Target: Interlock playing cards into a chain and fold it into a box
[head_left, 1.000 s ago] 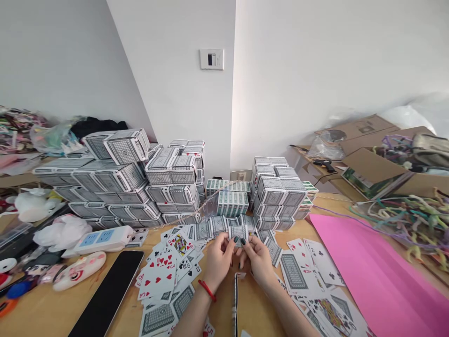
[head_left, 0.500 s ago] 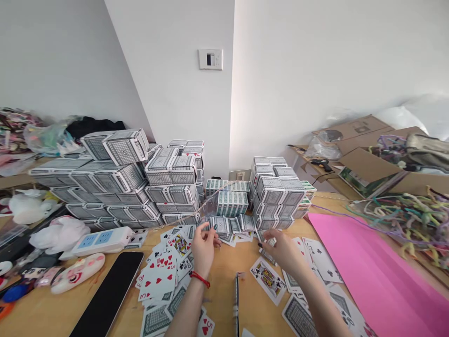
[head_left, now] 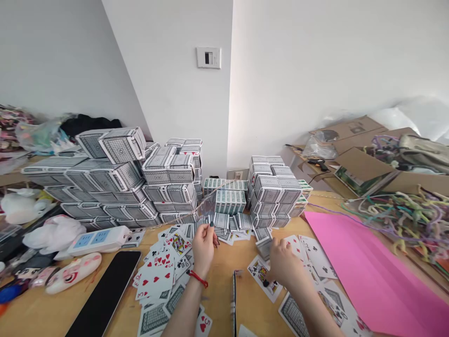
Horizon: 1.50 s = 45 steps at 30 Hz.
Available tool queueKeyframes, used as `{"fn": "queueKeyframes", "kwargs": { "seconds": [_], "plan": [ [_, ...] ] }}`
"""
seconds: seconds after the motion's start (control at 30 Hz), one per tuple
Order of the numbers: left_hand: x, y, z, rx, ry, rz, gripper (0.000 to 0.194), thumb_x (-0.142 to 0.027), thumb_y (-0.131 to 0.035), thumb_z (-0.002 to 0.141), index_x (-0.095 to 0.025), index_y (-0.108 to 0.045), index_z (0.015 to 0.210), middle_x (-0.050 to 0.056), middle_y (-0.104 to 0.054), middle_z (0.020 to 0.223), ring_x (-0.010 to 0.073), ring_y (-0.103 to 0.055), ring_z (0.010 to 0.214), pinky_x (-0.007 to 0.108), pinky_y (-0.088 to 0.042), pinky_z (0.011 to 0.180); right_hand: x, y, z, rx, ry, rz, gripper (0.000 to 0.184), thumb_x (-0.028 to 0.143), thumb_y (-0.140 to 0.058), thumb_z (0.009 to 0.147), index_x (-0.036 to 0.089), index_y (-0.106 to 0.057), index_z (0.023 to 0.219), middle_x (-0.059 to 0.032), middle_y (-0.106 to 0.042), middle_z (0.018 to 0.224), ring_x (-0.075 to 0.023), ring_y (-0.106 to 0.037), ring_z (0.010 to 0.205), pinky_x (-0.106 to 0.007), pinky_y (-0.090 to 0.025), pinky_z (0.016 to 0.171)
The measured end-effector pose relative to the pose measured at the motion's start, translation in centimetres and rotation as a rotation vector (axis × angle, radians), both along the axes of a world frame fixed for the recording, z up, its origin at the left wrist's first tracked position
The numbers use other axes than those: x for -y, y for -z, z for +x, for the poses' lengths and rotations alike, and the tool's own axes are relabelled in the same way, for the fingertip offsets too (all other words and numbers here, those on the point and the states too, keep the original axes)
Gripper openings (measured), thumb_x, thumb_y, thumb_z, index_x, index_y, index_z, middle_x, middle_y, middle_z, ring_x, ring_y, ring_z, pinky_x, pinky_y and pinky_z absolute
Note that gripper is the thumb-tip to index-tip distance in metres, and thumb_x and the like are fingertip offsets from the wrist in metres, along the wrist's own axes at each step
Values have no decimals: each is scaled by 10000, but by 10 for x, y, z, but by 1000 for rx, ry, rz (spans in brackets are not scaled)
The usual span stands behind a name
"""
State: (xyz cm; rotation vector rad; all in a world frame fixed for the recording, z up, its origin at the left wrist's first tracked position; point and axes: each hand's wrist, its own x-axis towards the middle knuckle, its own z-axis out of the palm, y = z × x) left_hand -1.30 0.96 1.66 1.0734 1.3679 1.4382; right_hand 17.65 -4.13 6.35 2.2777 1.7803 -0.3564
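Note:
My left hand [head_left: 204, 245], with a red string bracelet [head_left: 197, 278], is curled over the middle of the table. Its thumb and fingers are pressed together, and whatever may be between them is hidden. My right hand [head_left: 285, 261] is over a king of clubs [head_left: 262, 276] lying face up, its thumb tip at the card and its fingers apart. A grey-backed card piece [head_left: 264, 246] lies just beyond that hand. Loose playing cards [head_left: 156, 278] are spread beside my left forearm. Folded cards [head_left: 221, 221] lie in front of the green-and-white patterned blocks [head_left: 230, 201].
Tall stacks of card-covered blocks stand at the left [head_left: 115, 180] and right [head_left: 277, 189]. A phone [head_left: 105, 295] and a power strip [head_left: 100, 239] lie at left. Pink paper [head_left: 372, 267], coloured pipe cleaners [head_left: 400, 224] and a cardboard box [head_left: 368, 171] are at right. A thin upright strip [head_left: 234, 302] stands near the front.
My right hand has come back and lower, from near the right stack to the king of clubs, uncovering the grey-backed card piece. My left hand has stayed nearly in place, its fingers more curled.

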Motion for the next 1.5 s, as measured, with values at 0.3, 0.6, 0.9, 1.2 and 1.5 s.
{"fn": "queueKeyframes", "kwargs": {
  "seconds": [0.3, 0.6, 0.9, 1.2, 1.5],
  "plan": [
    [2, 2, 0, -47, 58, 20, 212, -387, -524, 730, -181, -485, 696, -51, -474, 510, 101, -471, 425, 207, -386, 429, 3, -1, -13, 14, -164, 42, 322, -52, -447, 658, 29, -551, 951, -197, -605, 860, -263, -607, 813, -305, -430, 667],
    [6, 5, 1, -99, 109, 51, 202, -376, -527, 735, -178, -505, 703, -44, -481, 510, 113, -484, 451, 211, -394, 454, 8, -3, -24, 44, -243, 31, 359, -80, -399, 679, 5, -575, 980, -218, -588, 932, -263, -598, 848, -298, -447, 662],
    [9, 5, 3, -231, 164, 38, 222, -393, -515, 736, -173, -546, 726, -22, -536, 538, 134, -511, 482, 232, -396, 494, 2, 4, -7, -128, -163, 18, 342, -32, -500, 612, 34, -579, 938, -199, -632, 875, -274, -631, 822, -286, -442, 617],
    [9, 4, 5, -183, 272, 19, 254, -403, -499, 754, -163, -568, 708, -22, -506, 539, 122, -473, 480, 223, -366, 491, -11, -1, -2, -386, -217, 195, 118, 192, -514, 710, 179, -606, 636, -32, -647, 687, -155, -586, 640, -206, -358, 535],
    [14, -7, 10, -203, 479, 39, 249, -381, -563, 701, -148, -639, 657, 8, -540, 600, 122, -447, 553, 215, -339, 523, -14, -13, -4, -797, -227, 404, 223, 329, -468, 782, 214, -658, 794, 0, -649, 742, -143, -563, 654, -222, -396, 616]
  ]
}}
